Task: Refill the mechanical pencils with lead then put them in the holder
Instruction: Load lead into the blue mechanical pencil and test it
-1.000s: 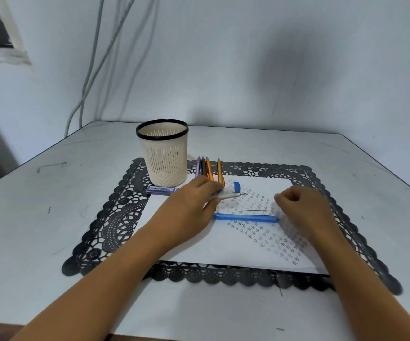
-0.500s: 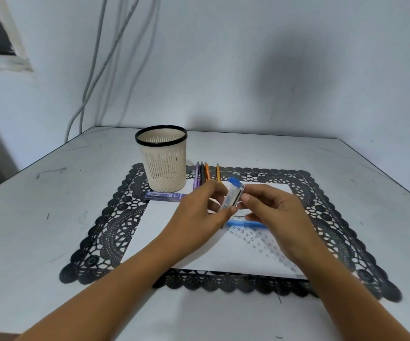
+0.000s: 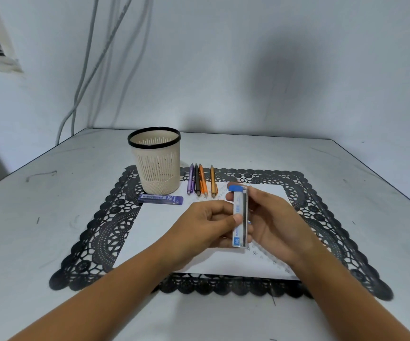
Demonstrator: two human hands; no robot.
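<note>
1. The clear lead case, blue-capped with dark leads inside, is held upright above the paper.
2. The left hand pinches its middle; the right hand curls round it from behind.
3. Four pencils lie beside the cream holder.
4. A dark blue box reads "2B".
5. A black lace mat covers the grey table; cables hang down the wall.

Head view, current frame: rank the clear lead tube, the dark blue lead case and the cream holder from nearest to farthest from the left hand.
1. clear lead tube: gripped by the left hand itself, at its right side.
2. dark blue lead case: flat on the mat, beyond the hand and to its left.
3. cream holder: upright, just behind that case.
</note>
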